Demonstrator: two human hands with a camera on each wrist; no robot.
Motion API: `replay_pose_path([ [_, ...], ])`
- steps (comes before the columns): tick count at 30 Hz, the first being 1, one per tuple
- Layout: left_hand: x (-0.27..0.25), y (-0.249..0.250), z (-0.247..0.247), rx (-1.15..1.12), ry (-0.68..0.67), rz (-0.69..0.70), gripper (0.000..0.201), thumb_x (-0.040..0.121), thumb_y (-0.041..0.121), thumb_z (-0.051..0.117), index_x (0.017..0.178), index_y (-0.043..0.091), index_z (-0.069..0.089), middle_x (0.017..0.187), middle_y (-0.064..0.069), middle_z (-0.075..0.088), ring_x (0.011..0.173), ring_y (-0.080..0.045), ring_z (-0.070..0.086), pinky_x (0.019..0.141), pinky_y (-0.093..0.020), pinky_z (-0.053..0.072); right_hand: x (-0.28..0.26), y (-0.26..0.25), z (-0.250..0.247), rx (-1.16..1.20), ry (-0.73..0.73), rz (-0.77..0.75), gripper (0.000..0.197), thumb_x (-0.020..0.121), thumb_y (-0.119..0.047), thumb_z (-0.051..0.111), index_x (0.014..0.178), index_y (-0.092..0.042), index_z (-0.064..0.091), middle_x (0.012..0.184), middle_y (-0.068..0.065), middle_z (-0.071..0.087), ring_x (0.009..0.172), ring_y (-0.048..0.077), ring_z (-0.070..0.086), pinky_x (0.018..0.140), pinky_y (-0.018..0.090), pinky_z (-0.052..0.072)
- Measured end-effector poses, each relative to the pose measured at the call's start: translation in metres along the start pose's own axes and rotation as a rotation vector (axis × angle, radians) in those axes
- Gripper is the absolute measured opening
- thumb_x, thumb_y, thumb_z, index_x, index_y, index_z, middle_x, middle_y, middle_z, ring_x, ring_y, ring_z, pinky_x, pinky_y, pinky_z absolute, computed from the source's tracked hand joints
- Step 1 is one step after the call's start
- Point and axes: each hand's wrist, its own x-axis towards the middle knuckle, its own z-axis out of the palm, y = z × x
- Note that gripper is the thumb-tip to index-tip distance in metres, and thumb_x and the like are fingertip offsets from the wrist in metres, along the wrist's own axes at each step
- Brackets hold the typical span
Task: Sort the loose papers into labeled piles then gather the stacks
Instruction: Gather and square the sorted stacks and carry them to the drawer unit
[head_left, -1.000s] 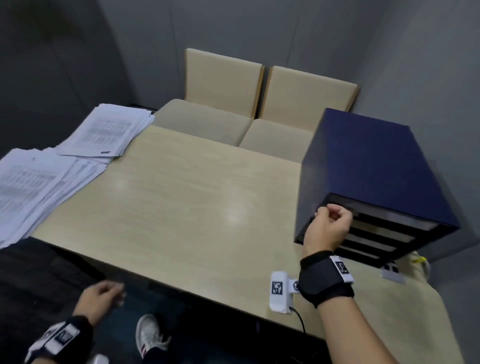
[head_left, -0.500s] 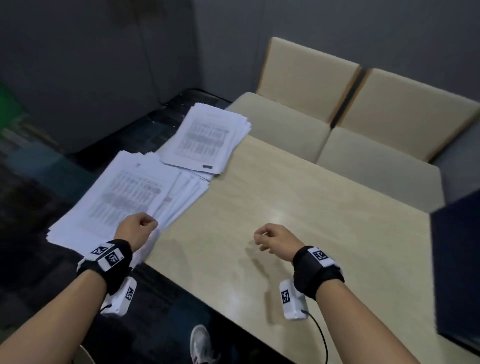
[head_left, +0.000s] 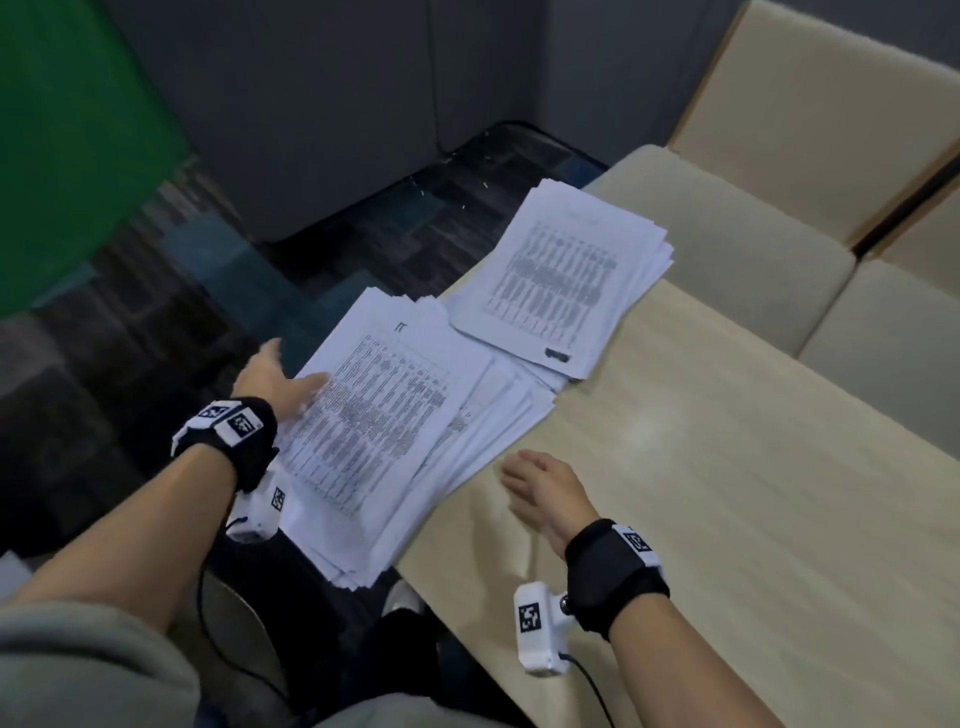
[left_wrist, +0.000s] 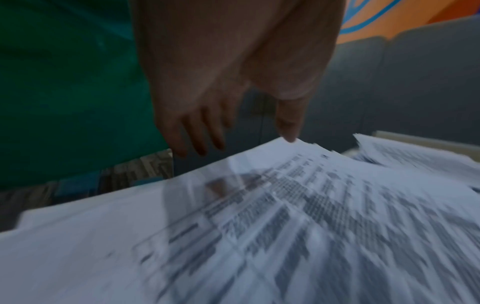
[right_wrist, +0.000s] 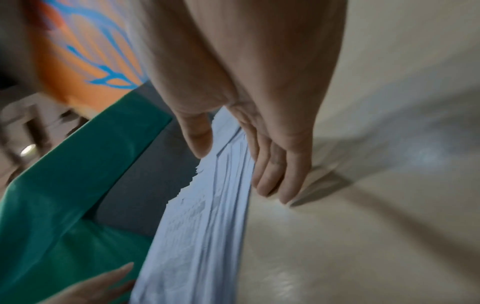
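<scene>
Two piles of printed papers sit at the left end of the desk (head_left: 675, 467). I see the near pile (head_left: 395, 441), a loose, fanned stack with a dense table printed on its top sheet, overhanging the desk's left edge and near corner. The far pile (head_left: 566, 270) lies at the far left corner, tidier, its near edge overlapping the near pile's far sheets.

My left hand (head_left: 280, 379) reaches over the near pile's outer long edge, fingers straight and spread, thumb lying on the top sheet; from the left wrist view the fingers (left_wrist: 197, 131) hang loose past the paper's edge and grip nothing. My right hand (head_left: 540, 483) lies flat on the desk just beside the pile's inner edge, palm down, fingers extended toward the sheets. The right wrist view shows those fingers (right_wrist: 275, 168) straight, alongside the fanned paper edges, and the thumb over them; whether they actually touch the paper I cannot tell.

Beyond the desk's far edge stand two beige chairs (head_left: 779, 156).
</scene>
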Motion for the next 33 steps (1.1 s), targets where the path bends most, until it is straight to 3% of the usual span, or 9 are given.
replay_pose_path([
  [3, 0.026, -0.004, 0.006, -0.222, -0.165, -0.007, 0.092, 0.065, 0.052, 0.085, 0.141, 0.015, 0.049, 0.133, -0.01, 0.06, 0.115, -0.024, 0.061, 0.104, -0.039, 0.047, 0.005, -0.005, 0.02, 0.17, 0.023, 0.067, 0.036, 0.097, -0.028, 0.062, 0.128, -0.013, 0.052, 0.129, 0.006, 0.063, 0.118, 0.016, 0.06, 0.1, 0.043, 0.047],
  [7, 0.007, 0.021, 0.016, 0.009, -0.273, 0.147, 0.041, 0.087, 0.042, 0.07, 0.12, 0.02, 0.064, 0.103, -0.006, 0.071, 0.085, -0.028, 0.067, 0.076, -0.037, 0.055, 0.011, -0.013, 0.049, 0.285, 0.169, 0.096, 0.043, 0.098, -0.025, 0.061, 0.135, -0.005, 0.051, 0.131, 0.018, 0.057, 0.124, 0.029, 0.056, 0.102, 0.048, 0.048],
  [9, -0.003, 0.022, 0.025, 0.207, -0.263, 0.261, 0.046, 0.088, 0.044, 0.065, 0.128, 0.021, 0.06, 0.117, -0.01, 0.066, 0.101, -0.032, 0.063, 0.086, -0.04, 0.052, 0.016, -0.013, 0.068, 0.259, 0.242, 0.092, 0.044, 0.095, -0.025, 0.063, 0.129, 0.002, 0.053, 0.142, 0.03, 0.036, 0.116, 0.035, 0.06, 0.094, 0.045, 0.052],
  [10, -0.006, 0.02, 0.029, 0.293, -0.237, 0.301, 0.051, 0.088, 0.047, 0.063, 0.131, 0.022, 0.057, 0.124, -0.013, 0.06, 0.11, -0.034, 0.058, 0.092, -0.043, 0.049, 0.019, -0.014, 0.078, 0.232, 0.293, 0.09, 0.044, 0.091, -0.028, 0.067, 0.122, 0.0, 0.055, 0.108, -0.001, 0.052, 0.108, 0.034, 0.062, 0.088, 0.043, 0.053],
  [11, -0.011, 0.019, 0.032, 0.343, -0.206, 0.332, 0.055, 0.087, 0.049, 0.063, 0.133, 0.021, 0.054, 0.128, -0.015, 0.055, 0.116, -0.036, 0.053, 0.096, -0.046, 0.045, 0.024, -0.013, 0.086, 0.212, 0.354, 0.101, 0.052, 0.084, -0.035, 0.072, 0.121, -0.001, 0.057, 0.112, 0.019, 0.063, 0.106, 0.032, 0.062, 0.086, 0.041, 0.052],
  [13, -0.019, 0.018, 0.036, 0.4, -0.169, 0.352, 0.06, 0.086, 0.052, 0.063, 0.133, 0.016, 0.052, 0.129, -0.014, 0.049, 0.12, -0.034, 0.045, 0.099, -0.047, 0.039, 0.033, -0.008, 0.096, 0.091, 0.478, 0.151, 0.077, 0.071, -0.048, 0.076, 0.13, -0.005, 0.055, 0.132, 0.014, 0.056, 0.118, 0.034, 0.056, 0.098, 0.043, 0.049],
  [16, -0.023, 0.014, 0.036, 0.415, -0.159, 0.406, 0.067, 0.085, 0.052, 0.065, 0.132, 0.008, 0.047, 0.128, -0.015, 0.044, 0.119, -0.033, 0.043, 0.097, -0.047, 0.039, 0.032, -0.008, 0.106, -0.053, 0.601, 0.176, 0.078, 0.082, -0.043, 0.073, 0.14, -0.003, 0.041, 0.144, 0.017, 0.033, 0.124, 0.036, 0.046, 0.103, 0.041, 0.044],
  [25, -0.047, 0.015, 0.046, 0.477, -0.192, 0.389, 0.068, 0.087, 0.055, 0.062, 0.124, 0.001, 0.043, 0.128, -0.018, 0.047, 0.119, -0.033, 0.045, 0.096, -0.045, 0.042, 0.012, 0.016, 0.114, 0.05, 0.614, 0.092, 0.069, 0.091, -0.018, 0.067, 0.145, -0.001, 0.026, 0.147, 0.017, 0.041, 0.123, 0.03, 0.048, 0.099, 0.036, 0.04],
  [33, -0.106, 0.049, 0.101, 0.013, -0.642, 0.43, 0.048, 0.083, 0.052, 0.07, 0.11, 0.014, 0.059, 0.109, -0.004, 0.063, 0.097, -0.024, 0.063, 0.087, -0.037, 0.052, -0.068, 0.043, 0.023, 0.198, 0.7, -0.047, 0.04, 0.091, 0.0, 0.064, 0.128, -0.012, 0.053, 0.129, 0.002, 0.058, 0.116, 0.023, 0.056, 0.095, 0.03, 0.041],
])
